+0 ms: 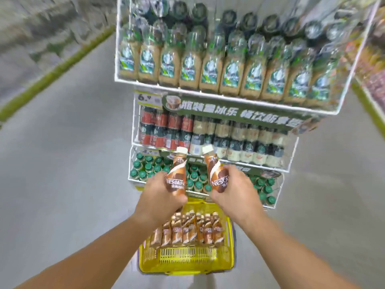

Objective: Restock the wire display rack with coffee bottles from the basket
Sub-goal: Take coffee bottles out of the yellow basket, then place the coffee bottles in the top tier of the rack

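Note:
My left hand (160,197) grips a brown Nescafe coffee bottle (177,174) with a white cap, held upright. My right hand (235,192) grips a second brown Nescafe bottle (216,174), tilted slightly left. Both bottles hover in front of the lowest tier of the white wire display rack (279,188), above its green-capped bottles (150,165). Below my hands a yellow plastic basket (183,261) stands on the floor with a row of several more Nescafe bottles (187,230) lying in its far half.
The rack's top tier (218,90) holds beige bottles with green labels. The middle tier (208,134) holds red-and-green and cream bottles behind a green banner. Grey floor lies to the left and right. A shelf edge runs along the far right (373,80).

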{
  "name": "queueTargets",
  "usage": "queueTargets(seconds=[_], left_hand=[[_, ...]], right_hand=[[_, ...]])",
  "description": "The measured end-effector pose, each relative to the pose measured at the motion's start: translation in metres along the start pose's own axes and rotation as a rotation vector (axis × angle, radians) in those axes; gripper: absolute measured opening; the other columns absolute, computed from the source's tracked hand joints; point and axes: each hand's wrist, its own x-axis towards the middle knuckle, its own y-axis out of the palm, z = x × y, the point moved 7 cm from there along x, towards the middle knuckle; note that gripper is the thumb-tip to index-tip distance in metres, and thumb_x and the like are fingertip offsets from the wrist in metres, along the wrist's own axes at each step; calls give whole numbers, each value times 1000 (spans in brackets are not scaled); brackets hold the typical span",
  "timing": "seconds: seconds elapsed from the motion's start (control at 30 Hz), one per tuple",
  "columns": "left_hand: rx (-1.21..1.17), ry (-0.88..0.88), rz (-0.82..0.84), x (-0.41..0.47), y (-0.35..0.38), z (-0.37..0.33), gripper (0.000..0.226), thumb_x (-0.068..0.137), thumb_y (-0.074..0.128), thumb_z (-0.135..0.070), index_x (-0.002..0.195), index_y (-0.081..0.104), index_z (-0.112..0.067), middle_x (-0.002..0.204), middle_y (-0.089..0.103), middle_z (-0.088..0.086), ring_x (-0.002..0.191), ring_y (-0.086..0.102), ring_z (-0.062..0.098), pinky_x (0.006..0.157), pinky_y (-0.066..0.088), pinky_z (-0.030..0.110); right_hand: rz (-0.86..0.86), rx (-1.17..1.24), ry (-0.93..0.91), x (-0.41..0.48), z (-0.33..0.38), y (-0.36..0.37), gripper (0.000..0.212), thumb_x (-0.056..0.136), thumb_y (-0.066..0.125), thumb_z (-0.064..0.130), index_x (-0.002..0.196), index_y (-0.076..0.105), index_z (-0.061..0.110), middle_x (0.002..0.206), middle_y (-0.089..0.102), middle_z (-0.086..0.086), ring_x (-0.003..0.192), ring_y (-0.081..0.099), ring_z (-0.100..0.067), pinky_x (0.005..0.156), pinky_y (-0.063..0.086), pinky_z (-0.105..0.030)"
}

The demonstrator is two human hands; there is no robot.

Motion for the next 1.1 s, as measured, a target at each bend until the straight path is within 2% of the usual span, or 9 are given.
queueTargets(seconds=[0.07,0.2,0.33,0.43,0.53,0.67,0.8,0.93,1.1], left_hand=[[6,31,-16,-12,-34,-49,34,62,80,-28,88,59,-29,78,69,-5,63,63,4,48,44,13],[-25,141,-93,-25,-105,-146,48,54,78,-38,98,60,-29,95,67,-4,77,66,10,69,55,32],[-73,256,-185,-33,-171,-231,41,60,83,-33,91,56,-35,79,70,-11,74,65,-5,52,44,9],[-100,311,-238,-37,-215,-283,42,60,82,-36,91,54,-36,80,73,-16,74,65,-8,52,43,10],[-120,355,-296,-41,-252,-326,44,58,81,-37,90,51,-37,79,71,-8,73,65,-8,52,45,10],[-148,393,-327,-46,-290,-373,48,57,80,-35,95,51,-38,83,72,-5,70,67,-3,56,53,22],[-155,421,-372,-39,-324,-411,53,54,79,-41,96,48,-36,87,69,-6,69,68,1,53,52,22],[-121,442,-372,-13,-350,-438,60,55,78,-39,104,44,-29,92,68,-1,74,69,13,65,61,41],[-67,492,-351,42,-378,-463,75,54,76,-46,117,41,-28,94,68,-6,78,70,13,71,61,44]], right_hand=[[-20,-6,-20,-3,38,-48,40,69,74,31,99,48,23,94,60,0,87,58,-26,69,49,-38],[-131,7,-105,-1,115,-143,41,70,73,35,101,49,25,95,58,3,87,59,-22,72,52,-40],[-228,28,-188,4,182,-227,37,70,74,33,93,45,30,87,55,10,73,56,-10,53,41,-28],[-284,27,-236,9,224,-279,37,71,72,36,96,46,29,87,56,9,73,56,-11,52,40,-27],[-334,38,-271,13,256,-322,36,72,72,36,94,45,29,86,55,8,74,56,-12,54,45,-30],[-370,56,-300,19,293,-366,42,75,74,36,97,39,28,88,55,9,73,58,-10,60,53,-33],[-409,40,-329,33,325,-396,42,75,75,39,96,41,28,86,56,8,73,59,-12,63,56,-37],[-436,41,-337,59,356,-413,40,74,74,41,97,43,29,88,57,9,77,59,-12,65,56,-37],[-452,49,-320,98,390,-416,38,71,73,35,97,46,27,91,58,9,78,59,-12,68,56,-38]])
